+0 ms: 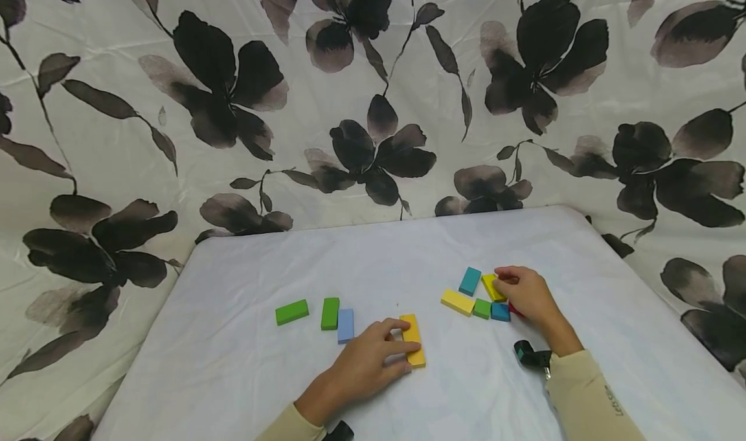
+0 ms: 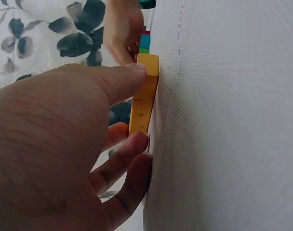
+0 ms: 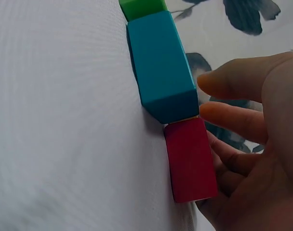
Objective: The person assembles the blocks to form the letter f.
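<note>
Ten blocks on the white worktop (image 1: 221,383), all lying flat, probably why nothing tips. Left hand (image 1: 368,361) has the orange block (image 1: 416,358), resting on the cloth near the middle; thumb at the near end, fingers at the far end and along the side, likely to steady it lengthwise. Right hand (image 1: 533,298) touches the yellow block (image 1: 491,287) in the right-hand group; can't tell if those fingers pinch or just rest. Green, blue (image 3: 163,62) and red (image 3: 191,161) blocks run end to end beside it, so finger room looks tight. Two green blocks and a light blue block (image 1: 346,326) sit off to the left, the light blue just beside one green. Writing: right sleeve (image 1: 588,395) print seems to start "LE", rest unclear. No readable labels on blocks.
</note>
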{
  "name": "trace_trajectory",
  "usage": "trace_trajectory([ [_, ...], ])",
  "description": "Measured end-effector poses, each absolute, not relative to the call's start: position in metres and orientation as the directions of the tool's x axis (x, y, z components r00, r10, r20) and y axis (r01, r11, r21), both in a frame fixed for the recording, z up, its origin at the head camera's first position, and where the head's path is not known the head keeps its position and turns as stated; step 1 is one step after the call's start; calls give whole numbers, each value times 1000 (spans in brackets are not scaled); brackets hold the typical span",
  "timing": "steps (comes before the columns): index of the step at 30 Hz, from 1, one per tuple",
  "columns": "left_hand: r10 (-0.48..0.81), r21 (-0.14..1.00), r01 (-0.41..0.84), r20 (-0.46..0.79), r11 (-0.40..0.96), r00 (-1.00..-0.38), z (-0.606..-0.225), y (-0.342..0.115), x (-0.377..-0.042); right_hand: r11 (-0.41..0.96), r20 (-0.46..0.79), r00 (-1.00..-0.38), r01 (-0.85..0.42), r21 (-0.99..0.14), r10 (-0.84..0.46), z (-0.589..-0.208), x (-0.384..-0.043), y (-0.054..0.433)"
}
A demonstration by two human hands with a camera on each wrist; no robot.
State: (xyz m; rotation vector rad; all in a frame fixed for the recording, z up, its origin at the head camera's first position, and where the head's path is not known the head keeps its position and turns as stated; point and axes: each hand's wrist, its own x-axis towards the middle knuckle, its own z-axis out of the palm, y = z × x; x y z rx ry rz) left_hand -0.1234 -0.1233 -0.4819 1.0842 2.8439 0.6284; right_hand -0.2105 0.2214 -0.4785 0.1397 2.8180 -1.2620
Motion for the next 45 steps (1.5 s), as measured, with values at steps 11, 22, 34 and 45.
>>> trace_trajectory([
  [11, 655, 364, 654, 142, 663, -742, -481, -124, -125, 717, -91, -996, 62, -694, -2, -477, -212, 224],
  [22, 665, 384, 657, 134, 649, -735, -483, -124, -125, 737, -124, -992, 79, -671, -7, -478, -212, 224],
  [34, 655, 385, 649, 137, 656, -743, -481, -124, -123, 737, -98, -995, 54, -673, -17, -479, -212, 222],
  [45, 657, 394, 650, 137, 650, -741, -482, -126, -124, 704, -89, -996, 83, -705, 28, -478, -210, 220],
])
